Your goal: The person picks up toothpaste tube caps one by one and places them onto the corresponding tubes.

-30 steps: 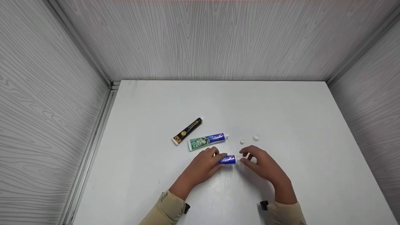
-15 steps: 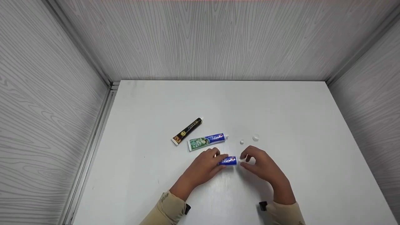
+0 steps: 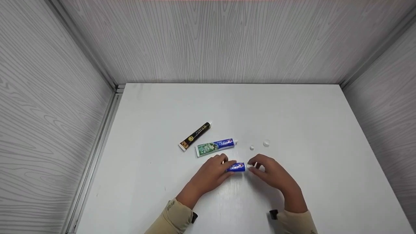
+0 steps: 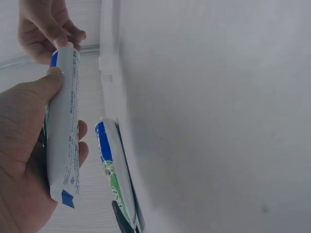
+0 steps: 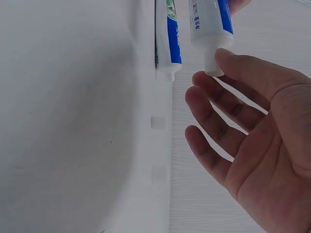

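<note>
I've got left hand (image 3: 213,170) gripping blue-and-white plastic tube (image 3: 237,167), right hand (image 3: 274,170) pinching its short white cap (image 5: 211,60); green-and-blue plastic tube (image 3: 215,147) lies nearby on white counter (image 3: 276,110).

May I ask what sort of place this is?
Perhaps a small work booth: wood-grain panels stand along three sides of a white table, where the left hand holds a squeeze tube.

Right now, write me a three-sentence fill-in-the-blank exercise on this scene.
1. The left hand grips a blue-ended tube while the right hand pinches its cap, coloured ____.
2. The loose tube farthest from the hands is mainly coloured ____.
3. Beyond the right hand, the small pale pieces number ____.
Missing words: white; black; two.
</note>
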`<move>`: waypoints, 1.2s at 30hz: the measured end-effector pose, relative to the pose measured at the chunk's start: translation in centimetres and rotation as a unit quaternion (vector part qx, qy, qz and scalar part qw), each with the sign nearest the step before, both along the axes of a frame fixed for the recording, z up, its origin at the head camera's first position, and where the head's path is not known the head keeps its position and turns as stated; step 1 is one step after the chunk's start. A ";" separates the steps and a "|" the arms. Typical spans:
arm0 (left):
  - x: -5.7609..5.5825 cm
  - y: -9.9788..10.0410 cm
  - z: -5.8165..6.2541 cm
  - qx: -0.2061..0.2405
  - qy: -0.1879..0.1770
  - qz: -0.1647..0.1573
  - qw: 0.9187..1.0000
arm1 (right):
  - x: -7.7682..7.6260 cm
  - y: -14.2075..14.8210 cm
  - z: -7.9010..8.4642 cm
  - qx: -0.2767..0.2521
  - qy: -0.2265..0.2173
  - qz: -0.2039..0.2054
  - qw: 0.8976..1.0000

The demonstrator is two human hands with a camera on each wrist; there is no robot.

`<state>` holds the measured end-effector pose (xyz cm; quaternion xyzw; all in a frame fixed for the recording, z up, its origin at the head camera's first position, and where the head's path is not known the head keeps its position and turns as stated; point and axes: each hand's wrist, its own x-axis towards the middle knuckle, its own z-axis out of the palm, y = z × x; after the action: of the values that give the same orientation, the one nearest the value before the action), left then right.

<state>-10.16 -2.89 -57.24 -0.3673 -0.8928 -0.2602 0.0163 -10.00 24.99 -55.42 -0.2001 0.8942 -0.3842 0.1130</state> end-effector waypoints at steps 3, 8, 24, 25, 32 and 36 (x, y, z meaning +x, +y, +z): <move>0.0 0.1 0.1 -0.007 -0.003 0.001 1.000 | 0.1 0.1 0.1 0.004 -0.005 -0.002 1.000; 0.1 0.2 0.1 -0.008 -0.006 0.001 1.000 | 0.2 0.2 0.1 -0.003 -0.016 -0.006 1.000; 0.0 0.2 0.3 -0.003 -0.009 0.004 1.000 | 0.5 0.3 0.3 -0.037 0.016 -0.025 0.999; 0.0 0.2 0.3 -0.002 -0.009 0.004 1.000 | 0.5 0.4 0.3 -0.039 0.022 -0.025 0.999; 0.2 0.2 0.4 -0.007 -0.005 0.003 1.000 | 0.4 0.3 0.1 -0.043 0.030 -0.023 0.998; 0.3 0.2 0.4 -0.005 0.000 0.000 1.000 | 0.4 0.2 0.1 -0.037 0.030 -0.023 0.999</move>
<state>-9.88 -2.68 -56.80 -0.3674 -0.8942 -0.2554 0.0145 -9.61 25.23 -55.30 -0.1946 0.8867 -0.4135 0.0698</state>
